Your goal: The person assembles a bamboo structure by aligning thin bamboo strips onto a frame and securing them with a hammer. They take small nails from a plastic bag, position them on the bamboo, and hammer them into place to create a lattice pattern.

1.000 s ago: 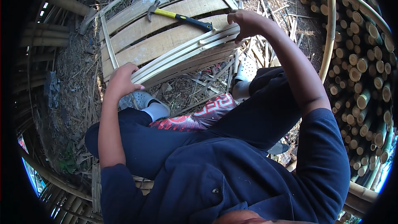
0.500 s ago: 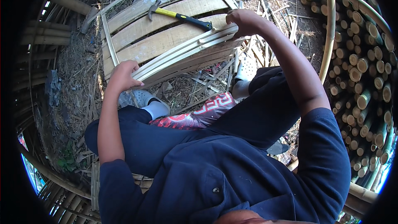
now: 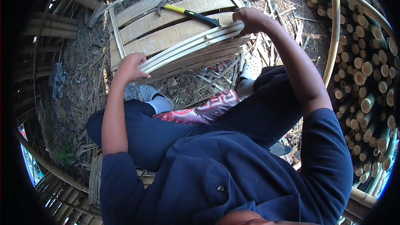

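Bundle of bamboo strips (image 3: 189,50) held at both ends: left hand (image 3: 130,67) clenched around lower-left end, right hand (image 3: 248,18) gripping upper-right end. Bundle lies across wide bamboo slats (image 3: 166,18) on ground, just ahead of knees. Long axis runs lower-left to upper-right. Judged early stage: strips gathered and aligned, no fastening visible. Hammer (image 3: 187,12) lies unused on slats, just behind bundle, head pointing left.
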{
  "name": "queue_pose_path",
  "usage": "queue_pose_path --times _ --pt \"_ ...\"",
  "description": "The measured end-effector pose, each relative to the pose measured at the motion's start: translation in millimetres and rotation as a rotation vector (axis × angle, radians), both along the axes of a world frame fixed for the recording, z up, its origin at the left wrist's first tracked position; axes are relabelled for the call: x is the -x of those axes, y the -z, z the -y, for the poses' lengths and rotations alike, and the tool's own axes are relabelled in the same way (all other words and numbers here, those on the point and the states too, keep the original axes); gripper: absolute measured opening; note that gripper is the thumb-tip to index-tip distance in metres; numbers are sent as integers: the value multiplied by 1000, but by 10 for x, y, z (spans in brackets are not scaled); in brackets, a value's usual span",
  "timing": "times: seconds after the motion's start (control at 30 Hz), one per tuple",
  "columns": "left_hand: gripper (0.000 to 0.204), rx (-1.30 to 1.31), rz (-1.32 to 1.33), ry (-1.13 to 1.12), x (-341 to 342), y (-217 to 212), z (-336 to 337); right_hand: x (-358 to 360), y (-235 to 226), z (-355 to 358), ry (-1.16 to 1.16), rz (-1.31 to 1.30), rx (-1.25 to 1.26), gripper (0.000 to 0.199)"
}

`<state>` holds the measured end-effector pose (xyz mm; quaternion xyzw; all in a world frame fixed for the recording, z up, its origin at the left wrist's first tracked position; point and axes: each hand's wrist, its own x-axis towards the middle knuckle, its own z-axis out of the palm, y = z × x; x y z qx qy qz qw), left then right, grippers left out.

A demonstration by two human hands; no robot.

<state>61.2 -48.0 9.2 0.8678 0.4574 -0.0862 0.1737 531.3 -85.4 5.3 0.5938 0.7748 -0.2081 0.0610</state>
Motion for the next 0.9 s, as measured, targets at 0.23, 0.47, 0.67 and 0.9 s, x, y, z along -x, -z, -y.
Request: queue_pose_path --times 0.23,0.47,0.67,0.9 --pt "56 57 -3 3 24 -7 -17 92 -6 22 -49 78 -83 60" --pt "66 67 -3 -5 2 -69 44 261 -41 -45 24 198 76 63" --pt "75 120 62 -41 98 -139 110 500 -220 -122 28 196 -12 61" --pt "62 -52 209 -128 521 -435 41 1103 -525 -231 116 112 -463 20"
